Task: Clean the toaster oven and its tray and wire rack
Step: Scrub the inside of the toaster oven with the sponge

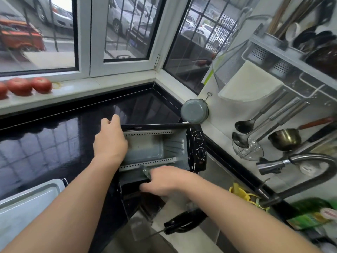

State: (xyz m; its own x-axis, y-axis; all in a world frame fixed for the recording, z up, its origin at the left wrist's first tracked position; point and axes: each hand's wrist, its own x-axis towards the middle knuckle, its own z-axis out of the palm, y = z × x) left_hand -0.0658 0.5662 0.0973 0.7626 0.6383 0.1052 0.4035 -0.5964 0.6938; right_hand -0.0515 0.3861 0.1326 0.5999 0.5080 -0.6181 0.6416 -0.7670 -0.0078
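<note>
1. Two bare hands are at the small black toaster oven with the grey metal inside (156, 148), which sits on the shiny black counter (45, 139) in the corner under the window.
2. We see its open mouth facing toward us and up. Its long side runs left to right, and its two round black knobs (199, 146) are at the right end.
3. Our left hand (110, 141) curls over the oven's top left edge and grips it.
4. Our right hand (165, 179) is at the front bottom edge, fingers curled round a small greenish scrubbing pad (145, 171). The pad is blurry.
5. We see the oven's dark glass door (135, 198) hanging down in front, below our right hand.
6. One flat pale grey metal tray (27, 207) lies on the counter to the left, near the oven.
7. We cannot see the wire rack for sure.
8. We cannot read the tiny marks by the knobs.
</note>
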